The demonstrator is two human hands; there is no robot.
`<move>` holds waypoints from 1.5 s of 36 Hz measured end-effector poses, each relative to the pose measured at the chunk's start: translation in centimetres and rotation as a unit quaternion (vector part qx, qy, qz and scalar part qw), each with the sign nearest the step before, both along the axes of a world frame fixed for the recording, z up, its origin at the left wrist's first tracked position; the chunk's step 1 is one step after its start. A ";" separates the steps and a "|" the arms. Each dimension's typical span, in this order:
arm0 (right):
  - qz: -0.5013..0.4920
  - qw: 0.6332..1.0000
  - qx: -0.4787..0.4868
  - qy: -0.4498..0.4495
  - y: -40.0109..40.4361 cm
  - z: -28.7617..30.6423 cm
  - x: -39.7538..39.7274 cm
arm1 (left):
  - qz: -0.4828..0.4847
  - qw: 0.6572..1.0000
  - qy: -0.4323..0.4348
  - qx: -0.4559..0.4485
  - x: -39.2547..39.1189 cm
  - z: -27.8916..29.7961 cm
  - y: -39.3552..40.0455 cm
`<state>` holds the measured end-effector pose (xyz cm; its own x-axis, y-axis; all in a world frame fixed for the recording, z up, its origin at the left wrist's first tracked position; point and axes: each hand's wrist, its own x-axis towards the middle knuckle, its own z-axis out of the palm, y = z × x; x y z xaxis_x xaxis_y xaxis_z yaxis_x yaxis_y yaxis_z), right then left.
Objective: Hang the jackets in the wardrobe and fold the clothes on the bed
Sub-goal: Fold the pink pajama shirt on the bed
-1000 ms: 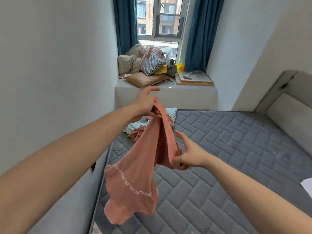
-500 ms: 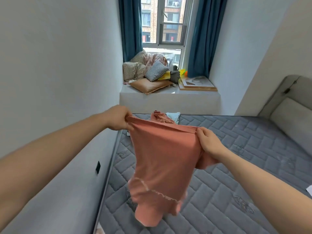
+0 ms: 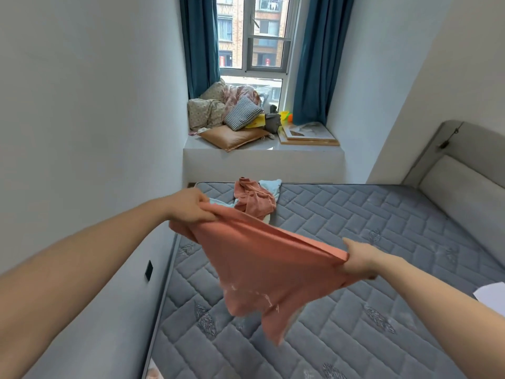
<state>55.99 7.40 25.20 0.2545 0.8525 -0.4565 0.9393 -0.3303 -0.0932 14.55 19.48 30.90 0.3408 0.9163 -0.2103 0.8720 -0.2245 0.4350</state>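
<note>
The left hand point(image 3: 191, 206) and right hand point(image 3: 360, 259) are each pinching one end of the pink shirt point(image 3: 262, 266), stretching it sideways above the bed point(image 3: 382, 242).

Window point(image 3: 266, 36): I saw it stood at the far end, brick buildings visible through the panes.
Curtains point(image 3: 200, 42): I noted teal drapes hanging on both sides of the glass.
Window ledge point(image 3: 308, 148): white, set beneath the panes.
Cushions point(image 3: 234, 136): I counted a tan one lying flat, a checked one leaning above it, floral ones behind.
Framed board point(image 3: 308, 132): it lay flat at the ledge's right end.
Wall socket point(image 3: 149, 270): I saw it was dark, low on the left wall.
</note>
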 end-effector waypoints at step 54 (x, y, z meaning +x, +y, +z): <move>0.024 0.851 0.518 0.083 7.0 8.9 4.3 | -0.046 0.960 0.000 0.276 2.5 9.0 3.6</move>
<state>60.30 14.39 34.08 0.2135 0.8274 0.5194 0.8944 0.0483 -0.4446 17.09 23.06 39.86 0.4251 0.8542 0.2993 0.8377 -0.4965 0.2274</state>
